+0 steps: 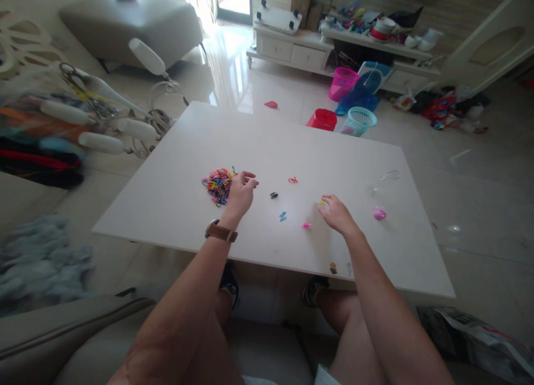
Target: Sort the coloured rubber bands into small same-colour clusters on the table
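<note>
A heap of small multicoloured pieces (217, 186), which look like little hair clips, lies on the white table (250, 143). My left hand (243, 189), with a brown-strapped watch on its wrist, hovers at the heap's right edge, fingers apart and nothing visible in them. Farther right, my right hand (335, 213) has its thumb and fingertips around a small yellow piece (322, 202), close to the tabletop. Between the hands lie small separate groups: black pieces (273, 195), red pieces (292, 180), blue pieces (282, 216) and pink pieces (306, 226).
To the right are a round pink object (379, 214) and a clear plastic item (390, 176). A small yellow-and-dark figure (332, 268) sits near the front edge. Beyond the table's far edge stand a red bin (324, 119) and a light blue basket (359, 121). A white lamp (146, 57) is at left.
</note>
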A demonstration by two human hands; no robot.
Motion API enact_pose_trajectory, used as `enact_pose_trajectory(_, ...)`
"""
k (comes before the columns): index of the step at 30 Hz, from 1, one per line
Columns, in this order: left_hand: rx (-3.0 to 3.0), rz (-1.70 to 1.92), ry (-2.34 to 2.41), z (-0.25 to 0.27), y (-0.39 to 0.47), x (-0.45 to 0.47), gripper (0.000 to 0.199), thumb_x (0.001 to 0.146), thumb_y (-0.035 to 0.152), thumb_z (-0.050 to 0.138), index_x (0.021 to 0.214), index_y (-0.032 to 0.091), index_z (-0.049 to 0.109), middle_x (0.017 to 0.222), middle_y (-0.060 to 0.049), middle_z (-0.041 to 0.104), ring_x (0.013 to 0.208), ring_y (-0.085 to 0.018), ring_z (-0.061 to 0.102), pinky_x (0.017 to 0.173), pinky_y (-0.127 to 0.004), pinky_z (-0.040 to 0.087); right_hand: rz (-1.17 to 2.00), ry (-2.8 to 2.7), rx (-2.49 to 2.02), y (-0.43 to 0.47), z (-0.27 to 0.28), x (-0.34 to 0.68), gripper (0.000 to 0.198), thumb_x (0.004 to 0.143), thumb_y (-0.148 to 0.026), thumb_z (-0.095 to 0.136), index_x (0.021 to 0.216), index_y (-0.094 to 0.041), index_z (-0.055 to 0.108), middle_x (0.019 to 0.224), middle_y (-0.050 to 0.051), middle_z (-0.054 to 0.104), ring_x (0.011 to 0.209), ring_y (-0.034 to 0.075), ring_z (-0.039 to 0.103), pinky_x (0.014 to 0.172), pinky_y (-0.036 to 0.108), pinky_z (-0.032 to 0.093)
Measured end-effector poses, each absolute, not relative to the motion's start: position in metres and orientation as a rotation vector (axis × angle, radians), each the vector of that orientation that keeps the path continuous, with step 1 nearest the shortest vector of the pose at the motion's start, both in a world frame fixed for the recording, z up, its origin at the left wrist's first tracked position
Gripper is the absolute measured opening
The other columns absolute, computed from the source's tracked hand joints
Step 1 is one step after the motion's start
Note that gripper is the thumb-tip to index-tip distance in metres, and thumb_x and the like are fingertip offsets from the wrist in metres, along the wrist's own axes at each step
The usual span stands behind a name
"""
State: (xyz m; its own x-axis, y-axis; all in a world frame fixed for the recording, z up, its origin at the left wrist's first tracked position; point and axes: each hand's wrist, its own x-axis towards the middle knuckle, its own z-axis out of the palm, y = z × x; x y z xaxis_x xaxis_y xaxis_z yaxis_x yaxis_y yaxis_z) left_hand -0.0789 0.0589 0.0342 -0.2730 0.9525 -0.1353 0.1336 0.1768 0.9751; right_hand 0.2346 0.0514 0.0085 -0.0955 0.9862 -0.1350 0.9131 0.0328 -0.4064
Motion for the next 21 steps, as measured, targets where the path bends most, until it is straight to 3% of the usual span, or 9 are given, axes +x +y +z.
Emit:
enact_pose_trajectory(11, 1.236, 0.993, 1.571, 0.019, 0.062, -0.057, 0.026, 0.078, 0.030, 0.053, 0.099, 0.018, 0.063, 0.090, -0.007, 0.070, 0.089, -0.022, 0.065, 0.074, -0.033, 0.048, 0.683, -2.221, -2.120, 0.053, -0.001, 0.256, 0.047, 0.095, -0.030, 0.051, 0.139, -0.015, 0.061, 0.150, 0.014, 0.054, 0.137, 0.027, 0.054, 0.119, 0.037, 0.037)
enact_pose_trajectory(21, 1.432, 0.738, 1.601, 0.026, 0.055, -0.054, 0.020, 0.084, 0.026, 0.052, 0.096, 0.018, 0.065, 0.090, -0.006, 0.070, 0.084, -0.019, 0.063, 0.075, -0.031, 0.047, 0.730, -2.288, -2.117, 0.053, -0.004, 0.254, 0.053, 0.094, -0.030, 0.052, 0.145, -0.015, 0.055, 0.154, 0.014, 0.050, 0.141, 0.029, 0.050, 0.120, 0.042, 0.037)
